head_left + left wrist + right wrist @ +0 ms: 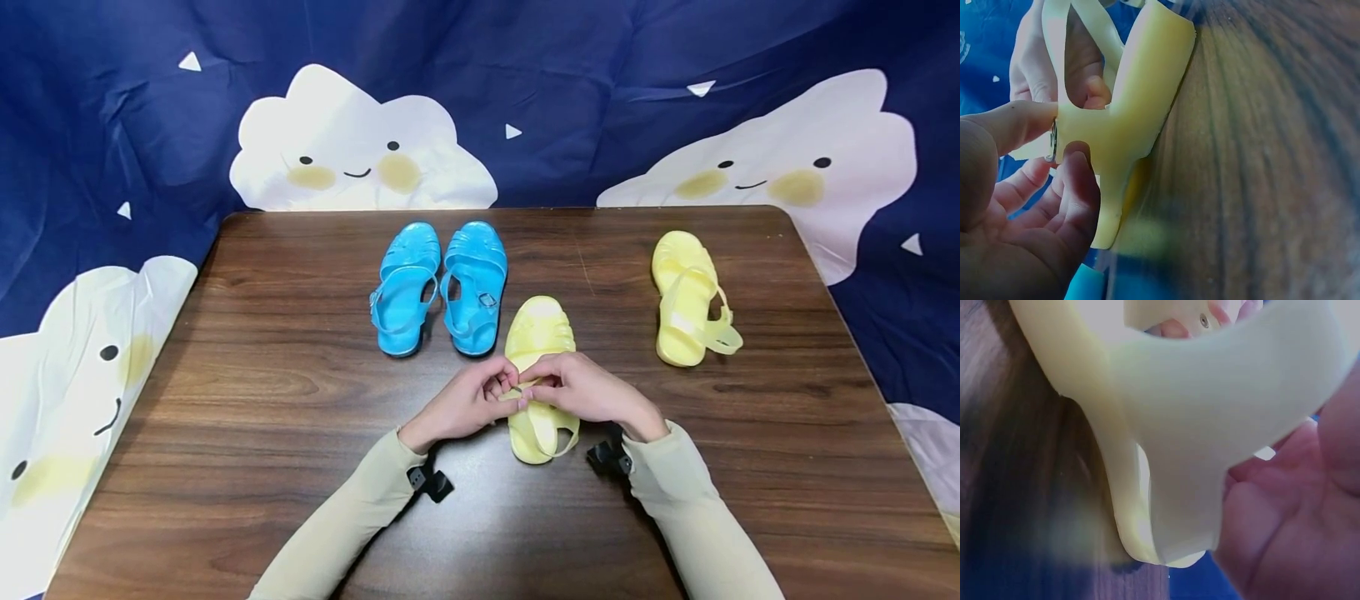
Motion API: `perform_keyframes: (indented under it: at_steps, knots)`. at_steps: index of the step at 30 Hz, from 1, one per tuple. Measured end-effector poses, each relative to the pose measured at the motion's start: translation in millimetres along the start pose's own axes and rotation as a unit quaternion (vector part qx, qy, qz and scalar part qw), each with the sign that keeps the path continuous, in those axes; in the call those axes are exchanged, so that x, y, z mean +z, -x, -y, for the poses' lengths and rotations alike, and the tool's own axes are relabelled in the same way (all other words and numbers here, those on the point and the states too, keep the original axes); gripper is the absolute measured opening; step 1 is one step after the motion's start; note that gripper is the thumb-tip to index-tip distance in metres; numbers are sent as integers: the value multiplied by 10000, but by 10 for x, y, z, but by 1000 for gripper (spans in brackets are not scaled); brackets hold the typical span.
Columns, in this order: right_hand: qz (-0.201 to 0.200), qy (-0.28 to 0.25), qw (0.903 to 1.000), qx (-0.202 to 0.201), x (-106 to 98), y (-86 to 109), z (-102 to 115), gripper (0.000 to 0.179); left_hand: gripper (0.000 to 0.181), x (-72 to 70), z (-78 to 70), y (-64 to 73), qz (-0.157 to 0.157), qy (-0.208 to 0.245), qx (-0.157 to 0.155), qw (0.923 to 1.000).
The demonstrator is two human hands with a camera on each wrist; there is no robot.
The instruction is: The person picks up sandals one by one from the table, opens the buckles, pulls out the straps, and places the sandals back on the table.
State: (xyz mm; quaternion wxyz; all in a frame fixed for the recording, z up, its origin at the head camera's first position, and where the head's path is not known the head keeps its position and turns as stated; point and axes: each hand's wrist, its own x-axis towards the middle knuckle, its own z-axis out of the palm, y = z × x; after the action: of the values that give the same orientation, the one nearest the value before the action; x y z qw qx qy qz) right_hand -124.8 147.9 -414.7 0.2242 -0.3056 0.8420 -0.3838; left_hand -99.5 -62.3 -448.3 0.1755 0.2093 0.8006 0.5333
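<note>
- A brown wood-grain table (285, 358) with rounded far corners fills most of the head view.
- Behind it and along the sides hangs dark blue cloth (555, 50), printed with smiling white clouds (337, 125) and small white triangles.
- Two forearms in pale sleeves (348, 504) reach in from the near edge, with a small black device (431, 482) at each wrist.
- The hands meet at the middle, fingertips close together. The left hand (467, 402) pinches a strap by its small metal buckle (1054, 140), thumb on one side and fingers on the other; the right hand (583, 389) pinches the same strap just beside it.
- The strap belongs to a yellow sandal (542, 325) lying beneath both hands, sole on the table, toe pointing away from the person.
- Two blue sandals (405, 304) stand side by side, farther off and to the left.
- A second yellow sandal (684, 308) sits well apart, to the right.
</note>
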Motion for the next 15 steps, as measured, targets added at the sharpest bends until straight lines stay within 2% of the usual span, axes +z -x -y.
perform_keyframes:
  at_steps: [9, 15]
  knots:
    - [-111, -340, 9985, 409, 9, -20, 5, 14, 19, 2, 11, 21, -187, -114, 116, 9997]
    - [-118, -440, 9977, 504, 13, -26, 8, 14, 17, -3, 2, 25, -242, -143, 11, 9996]
